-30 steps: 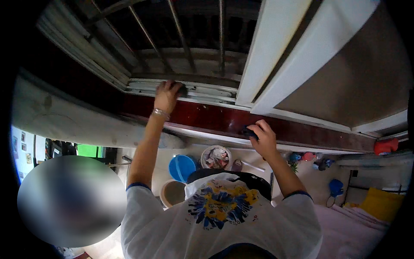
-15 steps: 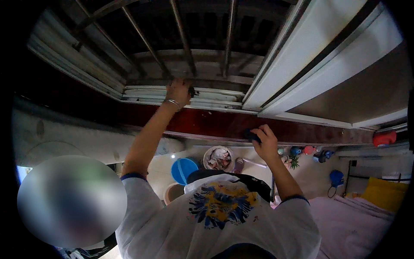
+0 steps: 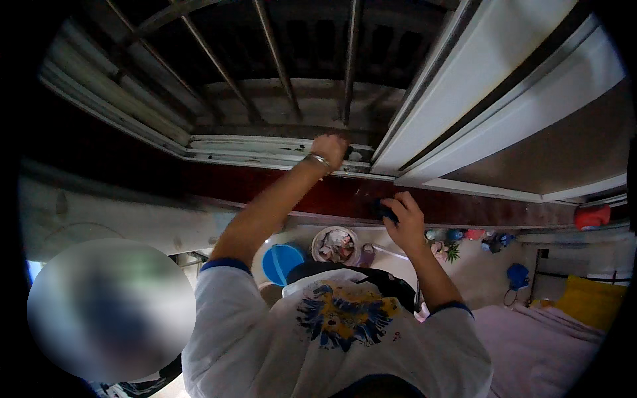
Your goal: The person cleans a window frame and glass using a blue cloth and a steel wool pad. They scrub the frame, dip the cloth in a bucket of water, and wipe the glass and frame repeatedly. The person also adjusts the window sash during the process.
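My left hand (image 3: 330, 151), with a bracelet at the wrist, presses down on the white window track (image 3: 245, 151) near its right end. Its fingers are closed round a small dark thing (image 3: 348, 153), mostly hidden, whose kind I cannot make out. Dark smears and bits of dirt lie along the track. Over the front edge of the dark red sill (image 3: 292, 193), my right hand (image 3: 407, 215) is curled round a dark, crumpled bundle (image 3: 386, 210) that looks like cloth.
Metal bars (image 3: 273, 56) stand beyond the track, and white sliding frames (image 3: 464, 99) rise at right. Below are a blue bucket (image 3: 271, 263), a bin of rubbish (image 3: 324, 233) and a pink-covered bed (image 3: 531, 338). A red container (image 3: 592, 216) sits at the sill's right end.
My left hand has slid right along the track with the dark thing, from its middle to near the sliding frame. My right hand has shifted very slightly left, still holding the dark bundle.
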`<state>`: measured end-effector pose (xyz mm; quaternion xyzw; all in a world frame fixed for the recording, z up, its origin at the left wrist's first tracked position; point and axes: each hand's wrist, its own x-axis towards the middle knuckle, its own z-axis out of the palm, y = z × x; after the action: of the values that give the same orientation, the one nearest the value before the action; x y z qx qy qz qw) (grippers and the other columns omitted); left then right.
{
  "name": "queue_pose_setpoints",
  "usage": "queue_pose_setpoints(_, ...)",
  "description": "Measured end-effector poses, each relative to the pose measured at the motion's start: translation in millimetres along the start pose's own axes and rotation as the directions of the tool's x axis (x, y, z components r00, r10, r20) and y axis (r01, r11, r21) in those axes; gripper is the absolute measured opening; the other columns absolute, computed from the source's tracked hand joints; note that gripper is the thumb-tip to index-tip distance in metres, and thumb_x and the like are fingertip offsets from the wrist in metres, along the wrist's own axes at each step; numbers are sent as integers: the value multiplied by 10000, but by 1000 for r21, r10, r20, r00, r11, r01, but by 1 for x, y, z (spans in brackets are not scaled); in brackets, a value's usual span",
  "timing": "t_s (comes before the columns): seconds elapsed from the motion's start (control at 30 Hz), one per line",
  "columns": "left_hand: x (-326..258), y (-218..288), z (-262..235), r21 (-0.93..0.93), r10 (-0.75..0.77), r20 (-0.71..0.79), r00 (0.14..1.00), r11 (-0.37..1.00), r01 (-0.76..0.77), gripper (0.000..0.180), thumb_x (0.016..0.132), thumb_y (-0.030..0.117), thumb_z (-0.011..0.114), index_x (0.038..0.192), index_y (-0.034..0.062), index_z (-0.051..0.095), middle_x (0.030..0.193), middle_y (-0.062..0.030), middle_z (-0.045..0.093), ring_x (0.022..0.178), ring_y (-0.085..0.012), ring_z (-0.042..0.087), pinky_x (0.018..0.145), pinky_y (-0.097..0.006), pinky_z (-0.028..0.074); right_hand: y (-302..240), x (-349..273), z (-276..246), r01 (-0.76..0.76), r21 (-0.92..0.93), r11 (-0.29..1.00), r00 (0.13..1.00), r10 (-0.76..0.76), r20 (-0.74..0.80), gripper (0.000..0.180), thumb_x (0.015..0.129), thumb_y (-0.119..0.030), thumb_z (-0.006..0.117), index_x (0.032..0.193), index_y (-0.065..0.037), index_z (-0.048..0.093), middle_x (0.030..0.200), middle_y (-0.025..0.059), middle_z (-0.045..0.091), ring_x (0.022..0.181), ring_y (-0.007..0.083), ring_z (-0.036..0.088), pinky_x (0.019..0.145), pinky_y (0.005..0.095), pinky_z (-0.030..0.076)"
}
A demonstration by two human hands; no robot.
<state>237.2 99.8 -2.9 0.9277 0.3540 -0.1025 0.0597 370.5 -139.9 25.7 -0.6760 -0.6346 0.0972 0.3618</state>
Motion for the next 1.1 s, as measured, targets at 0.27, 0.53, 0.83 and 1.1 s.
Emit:
queue_pose_setpoints(0.27, -37, -105, 17, 49, -204, -108, 973, 976, 210, 322, 689, 92, 684, 1009, 88, 654, 917, -162, 665, 896, -307, 646, 777, -420, 527, 0, 1, 5, 52, 13, 999, 998, -52, -36, 378, 604, 3, 691, 969, -76, 628, 930, 107, 522, 837, 300, 577, 696, 373, 499)
queue_pose_setpoints(0.53, -14, -57, 29, -34, -278, -112, 954, 961, 276, 227, 689, 97, 682, 915, 72, 687, 954, -155, 670, 899, -296, 658, 783, -398, 531, -10, 12, 29, 58, 115, 992, 997, -63, 42, 375, 594, 29, 676, 959, -43, 633, 919, 130, 531, 830, 310, 574, 716, 355, 490)
queue_pose_setpoints(0.83, -33, -88, 10, 92, -260, 3, 966, 962, 259, 202, 805, 153, 577, 970, 103, 682, 982, -121, 674, 946, -272, 650, 811, -390, 524, -8, 16, 24, 47, 83, 995, 998, -51, 48, 380, 615, 0, 691, 981, -82, 626, 908, 105, 519, 836, 310, 573, 697, 403, 491)
queue_pose_setpoints(1.1, -25, -79, 1, 69, -360, 21, 933, 931, 358, 162, 800, 143, 611, 942, 118, 686, 953, -127, 677, 908, -285, 658, 789, -404, 530, -11, 17, 18, 22, 96, 995, 998, -27, 48, 356, 628, -3, 686, 970, -87, 635, 903, 97, 520, 835, 307, 576, 698, 397, 492)
